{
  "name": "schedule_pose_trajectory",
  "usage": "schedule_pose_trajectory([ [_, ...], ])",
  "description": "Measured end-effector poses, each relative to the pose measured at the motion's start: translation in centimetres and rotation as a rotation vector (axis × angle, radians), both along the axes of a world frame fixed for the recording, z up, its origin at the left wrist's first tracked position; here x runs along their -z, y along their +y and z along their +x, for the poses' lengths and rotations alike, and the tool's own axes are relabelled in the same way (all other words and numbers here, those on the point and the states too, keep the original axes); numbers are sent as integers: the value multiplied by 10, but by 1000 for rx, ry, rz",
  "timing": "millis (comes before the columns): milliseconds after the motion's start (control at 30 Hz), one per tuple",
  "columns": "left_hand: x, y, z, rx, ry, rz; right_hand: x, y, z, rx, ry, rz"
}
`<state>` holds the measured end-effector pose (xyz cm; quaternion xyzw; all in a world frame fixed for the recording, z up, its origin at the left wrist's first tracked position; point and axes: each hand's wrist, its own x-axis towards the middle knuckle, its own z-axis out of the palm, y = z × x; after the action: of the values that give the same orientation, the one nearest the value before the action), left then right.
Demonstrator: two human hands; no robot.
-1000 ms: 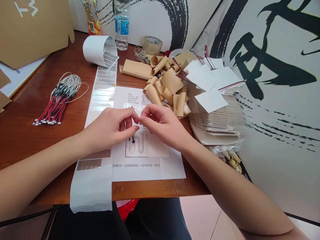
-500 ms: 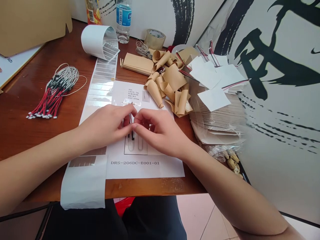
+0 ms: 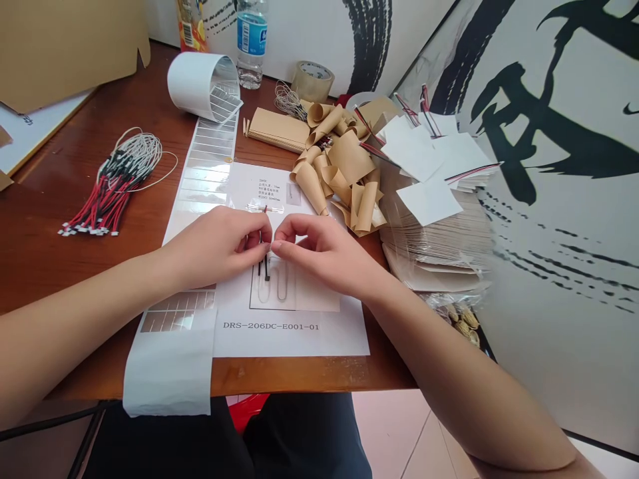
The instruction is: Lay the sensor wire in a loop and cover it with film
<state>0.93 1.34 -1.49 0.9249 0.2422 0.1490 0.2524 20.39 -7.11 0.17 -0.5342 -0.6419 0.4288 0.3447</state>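
Observation:
My left hand [image 3: 214, 245] and my right hand [image 3: 319, 251] meet fingertip to fingertip over a white printed sheet [image 3: 299, 332] on the wooden table [image 3: 44, 259]. Both pinch a thin wire piece with dark ends [image 3: 263, 265] that lies on a small looped outline drawn on the sheet. The fingers of both hands are curled and pressed together. A strip of white backing paper with clear rectangular labels [image 3: 207, 159] runs from a roll [image 3: 197, 83] down past my left wrist and hangs over the table edge.
A bundle of red, black and white wires [image 3: 112, 189] lies at the left. Curled brown paper pieces [image 3: 337, 173] and a flat brown stack [image 3: 277, 130] sit behind the sheet. White squares top a bagged pile [image 3: 439, 226] at the right. A bottle [image 3: 249, 40], a tape roll [image 3: 312, 80] and cardboard [image 3: 64, 46] stand farther back.
Both hands dropped from slightly above the sheet down onto it and keep pinching at the same spot. The view shifted a little; nothing else on the table moved.

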Motion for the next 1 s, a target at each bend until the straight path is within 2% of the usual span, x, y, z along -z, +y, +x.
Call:
schedule_pose_trajectory([
  [233,-4,-4,0,29,-101,-86,1,7,10,159,35,-53],
  [467,-8,-7,1,8,-136,-84,-1,4,8,111,81,-79],
  [633,-10,-7,2,-134,-142,-109,-3,2,8,103,92,-91],
  [833,-9,-8,3,-30,-155,-171,-3,3,8,70,141,-91],
  [1000,-10,-9,2,-77,-139,-162,-2,4,8,64,182,-99],
])
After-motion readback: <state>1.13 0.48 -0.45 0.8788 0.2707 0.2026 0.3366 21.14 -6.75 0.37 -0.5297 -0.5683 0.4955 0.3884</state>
